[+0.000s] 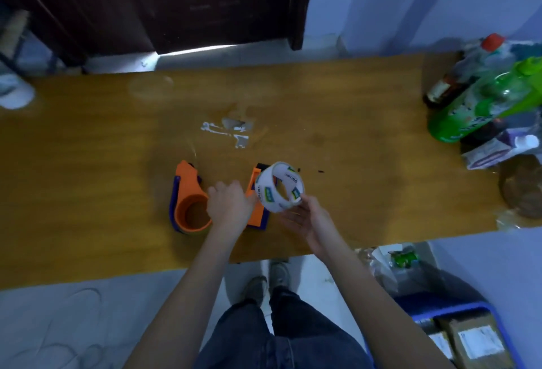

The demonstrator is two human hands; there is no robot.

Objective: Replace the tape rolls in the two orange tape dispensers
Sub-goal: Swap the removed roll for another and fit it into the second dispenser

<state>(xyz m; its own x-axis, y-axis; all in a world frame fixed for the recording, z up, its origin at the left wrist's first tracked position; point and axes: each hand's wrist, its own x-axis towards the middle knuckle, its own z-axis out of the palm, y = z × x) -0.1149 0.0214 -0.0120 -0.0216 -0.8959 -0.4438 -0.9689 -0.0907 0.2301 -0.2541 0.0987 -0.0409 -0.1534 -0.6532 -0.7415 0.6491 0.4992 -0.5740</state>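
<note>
Two orange tape dispensers lie on the wooden table (88, 139). The left dispenser (189, 201) rests on its side with an empty round core and a dark blue edge. The right dispenser (256, 204) lies flat, partly hidden behind my hands. A white tape roll (280, 188) with green and blue logos is held just above the right dispenser. My right hand (305, 219) grips the roll from below. My left hand (230, 204) pinches the roll's left edge, its fingers closed, resting between the two dispensers.
Bottles, a green one (481, 104) among them, and a milk carton (498, 151) crowd the table's right end. A white torn patch (231, 131) marks the table middle. A blue crate (457, 333) with boxes stands on the floor at lower right. A dark door is behind the table.
</note>
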